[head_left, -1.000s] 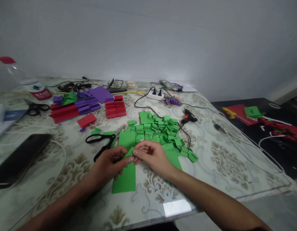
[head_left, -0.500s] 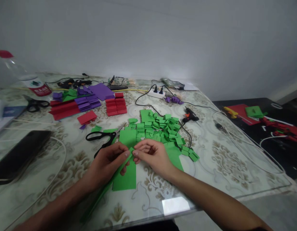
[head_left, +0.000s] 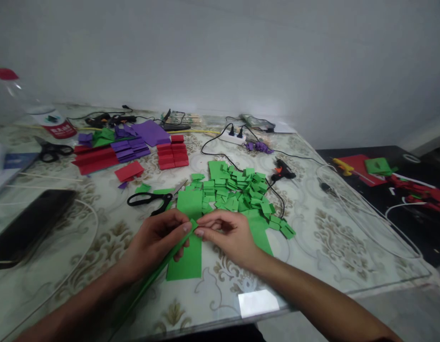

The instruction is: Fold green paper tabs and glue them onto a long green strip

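Note:
A long, narrow green paper strip [head_left: 158, 270] runs from the near left up between my hands. My left hand [head_left: 166, 235] pinches it close to its far end. At the tip of that end, the thumb and fingers of my right hand [head_left: 225, 232] are closed together, touching the paper. Below the hands lies a flat green paper sheet [head_left: 186, 266]. Black-handled scissors [head_left: 159, 199] rest with blades apart just beyond my left hand. A heap of small folded green paper pieces [head_left: 241, 187] spreads past my right hand.
Red folded paper [head_left: 172, 153] and purple paper [head_left: 151, 134] lie further back. A glue gun [head_left: 282, 170] and a power strip [head_left: 232, 137] with cords stand beyond the heap. On the left are a phone [head_left: 31, 228], a bottle [head_left: 49, 116] and more scissors [head_left: 52, 149].
The fingers of my right hand have drawn straighter and closer together at the strip's tip. My left hand keeps its pinch, nearly in place.

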The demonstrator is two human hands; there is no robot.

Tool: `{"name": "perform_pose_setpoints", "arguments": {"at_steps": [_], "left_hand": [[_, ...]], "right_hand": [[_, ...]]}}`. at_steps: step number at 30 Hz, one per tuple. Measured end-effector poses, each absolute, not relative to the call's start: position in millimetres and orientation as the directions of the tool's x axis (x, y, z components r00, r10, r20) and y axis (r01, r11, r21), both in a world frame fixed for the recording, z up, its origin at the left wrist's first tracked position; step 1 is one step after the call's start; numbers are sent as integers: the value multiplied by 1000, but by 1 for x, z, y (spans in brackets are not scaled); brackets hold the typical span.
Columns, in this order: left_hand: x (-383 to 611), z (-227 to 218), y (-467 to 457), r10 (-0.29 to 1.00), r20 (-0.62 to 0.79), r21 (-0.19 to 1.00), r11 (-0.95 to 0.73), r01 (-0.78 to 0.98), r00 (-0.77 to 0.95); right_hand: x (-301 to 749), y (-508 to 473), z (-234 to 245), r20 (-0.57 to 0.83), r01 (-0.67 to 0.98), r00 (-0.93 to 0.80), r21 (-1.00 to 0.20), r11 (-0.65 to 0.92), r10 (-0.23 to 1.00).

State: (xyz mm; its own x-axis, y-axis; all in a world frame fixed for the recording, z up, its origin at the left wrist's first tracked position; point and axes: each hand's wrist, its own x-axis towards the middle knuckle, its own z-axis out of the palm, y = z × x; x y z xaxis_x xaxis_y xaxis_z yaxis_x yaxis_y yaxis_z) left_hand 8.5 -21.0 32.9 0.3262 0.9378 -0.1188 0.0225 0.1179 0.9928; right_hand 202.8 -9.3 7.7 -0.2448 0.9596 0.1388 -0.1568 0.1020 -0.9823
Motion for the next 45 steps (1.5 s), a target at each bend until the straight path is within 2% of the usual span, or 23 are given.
{"name": "perform_pose_setpoints", "arguments": {"at_steps": [4, 11, 19, 23, 31, 45], "left_hand": [[8, 31, -22, 938, -109, 994, 110, 17, 330], [7, 27, -22, 945, -101, 995, 93, 40, 313], [5, 28, -21, 936, -73, 997, 56, 58, 344], [6, 28, -20, 934, -81, 996, 66, 55, 347], [7, 27, -18, 948, -29, 996, 1, 89, 316], [6, 27, -16, 947, -36, 996, 8, 89, 318]], "right_hand": [[203, -9, 8, 173, -99, -218, -983, 155, 961], [204, -11, 10, 147, -76, -232, -988, 132, 961], [207, -10, 6, 384, 12, -255, -917, 399, 888], [208, -10, 7, 443, 61, -230, -882, 467, 866], [207, -10, 4, 434, 34, -225, -891, 452, 872], [207, -11, 2, 440, 16, -229, -890, 455, 869]]}}
